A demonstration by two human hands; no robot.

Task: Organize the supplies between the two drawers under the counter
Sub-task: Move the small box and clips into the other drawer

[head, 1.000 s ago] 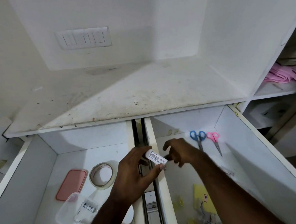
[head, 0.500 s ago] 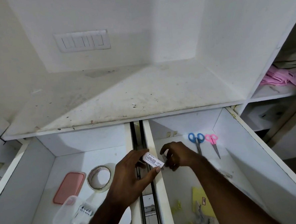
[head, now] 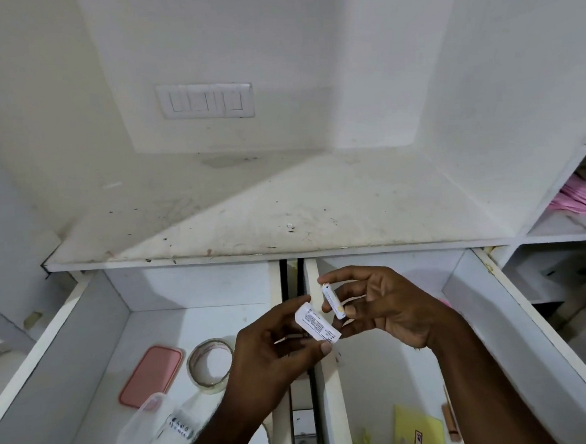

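Both hands are raised over the gap between the two open drawers. My left hand [head: 274, 351] pinches a small white printed packet [head: 316, 323] between thumb and fingers. My right hand [head: 389, 305] holds a small white cylinder [head: 332, 301], like a battery, between fingertip and thumb, just right of the packet. The left drawer [head: 86, 337] holds a pink lid [head: 151, 375], a roll of clear tape [head: 209, 366] and a clear plastic container [head: 160, 432]. In the right drawer [head: 479, 313] lie a yellow card [head: 419, 430] and a thin brown stick [head: 451, 418]. The scissors are hidden behind my right hand.
A dusty white counter [head: 284, 208] runs above the drawers, with a switch panel [head: 205, 101] on the wall behind. Open shelves at the right hold pink cloth [head: 583, 195]. Dark drawer rails [head: 299, 410] run between the drawers.
The camera tilted up and both hands rose. My right hand has come up holding a small white cylinder beside the packet, which my left hand still pinches.
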